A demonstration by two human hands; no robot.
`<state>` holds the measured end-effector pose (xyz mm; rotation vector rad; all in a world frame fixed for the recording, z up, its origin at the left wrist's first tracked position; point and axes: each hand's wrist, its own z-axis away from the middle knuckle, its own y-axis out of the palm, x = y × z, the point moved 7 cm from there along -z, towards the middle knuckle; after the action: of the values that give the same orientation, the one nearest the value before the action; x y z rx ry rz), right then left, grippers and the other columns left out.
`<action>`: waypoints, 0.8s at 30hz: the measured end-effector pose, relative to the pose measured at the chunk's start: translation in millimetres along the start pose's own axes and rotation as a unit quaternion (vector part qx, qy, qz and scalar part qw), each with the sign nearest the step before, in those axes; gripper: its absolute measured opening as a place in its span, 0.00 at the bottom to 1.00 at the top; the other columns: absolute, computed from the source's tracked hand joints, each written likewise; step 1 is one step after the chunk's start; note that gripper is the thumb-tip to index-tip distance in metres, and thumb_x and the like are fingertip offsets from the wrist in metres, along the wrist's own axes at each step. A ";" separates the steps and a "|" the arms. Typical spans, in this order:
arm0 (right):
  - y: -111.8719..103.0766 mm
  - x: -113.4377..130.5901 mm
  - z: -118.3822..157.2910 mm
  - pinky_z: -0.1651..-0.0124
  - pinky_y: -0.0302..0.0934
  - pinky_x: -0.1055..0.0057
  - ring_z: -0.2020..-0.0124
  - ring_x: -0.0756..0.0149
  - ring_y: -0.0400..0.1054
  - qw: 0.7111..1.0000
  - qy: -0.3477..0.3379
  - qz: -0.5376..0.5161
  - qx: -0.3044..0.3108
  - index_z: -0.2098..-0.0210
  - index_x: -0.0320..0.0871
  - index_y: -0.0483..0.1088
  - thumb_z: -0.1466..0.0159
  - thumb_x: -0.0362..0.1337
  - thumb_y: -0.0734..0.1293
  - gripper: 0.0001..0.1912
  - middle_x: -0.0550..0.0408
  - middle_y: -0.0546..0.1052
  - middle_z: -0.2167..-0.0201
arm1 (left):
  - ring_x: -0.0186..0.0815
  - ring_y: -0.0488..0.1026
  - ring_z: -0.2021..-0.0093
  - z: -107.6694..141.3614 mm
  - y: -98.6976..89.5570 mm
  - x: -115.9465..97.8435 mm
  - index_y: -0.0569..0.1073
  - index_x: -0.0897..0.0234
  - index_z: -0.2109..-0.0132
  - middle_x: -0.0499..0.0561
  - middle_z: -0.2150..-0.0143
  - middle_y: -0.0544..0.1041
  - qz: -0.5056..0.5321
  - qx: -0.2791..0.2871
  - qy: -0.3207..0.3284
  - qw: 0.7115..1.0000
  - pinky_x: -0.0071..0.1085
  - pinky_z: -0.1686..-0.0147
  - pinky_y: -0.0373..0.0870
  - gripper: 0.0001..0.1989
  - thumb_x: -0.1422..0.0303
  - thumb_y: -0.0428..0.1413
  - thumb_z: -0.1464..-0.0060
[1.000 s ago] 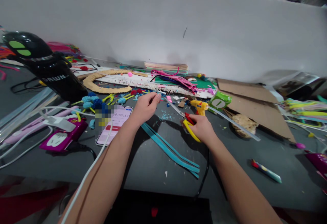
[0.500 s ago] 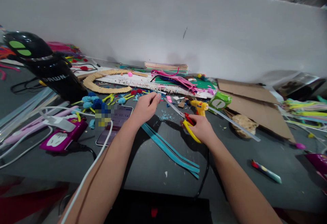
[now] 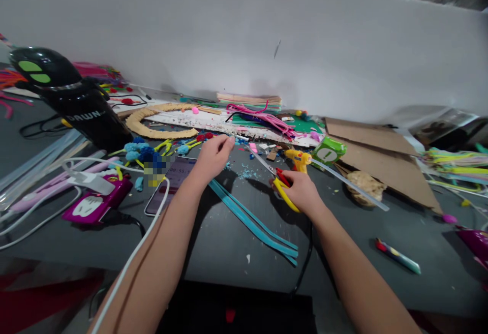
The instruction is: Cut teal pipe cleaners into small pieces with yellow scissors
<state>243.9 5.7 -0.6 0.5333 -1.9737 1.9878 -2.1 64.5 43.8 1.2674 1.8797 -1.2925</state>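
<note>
My right hand grips a pair of scissors with red and yellow handles, the blades pointing up and left. My left hand is closed in a pinch close to the blade tips. What its fingertips hold is too small to make out. Small blue clippings lie on the table below the blades. Long light-blue fuzzy strips stretch across the table between my forearms.
A yellow glue gun with a clear stick stands beyond my right hand. Flat cardboard, a cutter knife and a green packet are to the right. Leftward are a phone, a purple power block and a black bottle.
My left hand has shifted slightly left, away from the scissor blades. My right hand and the scissors have hardly moved.
</note>
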 end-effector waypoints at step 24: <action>3.5 -1.4 -0.7 0.75 0.43 0.72 0.76 0.68 0.59 1.000 -0.017 0.005 -0.002 0.75 0.45 0.70 0.43 0.52 0.66 0.17 0.58 0.71 0.78 | 0.28 0.57 0.82 -16.3 -15.7 91.0 0.65 0.63 0.79 0.44 0.83 0.60 0.167 -0.114 -0.174 0.964 0.27 0.81 0.50 0.15 0.59 0.55 0.51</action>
<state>243.6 6.5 -4.3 0.5608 -2.0035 1.9917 -53.4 114.2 -17.1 1.0960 1.4461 -1.0105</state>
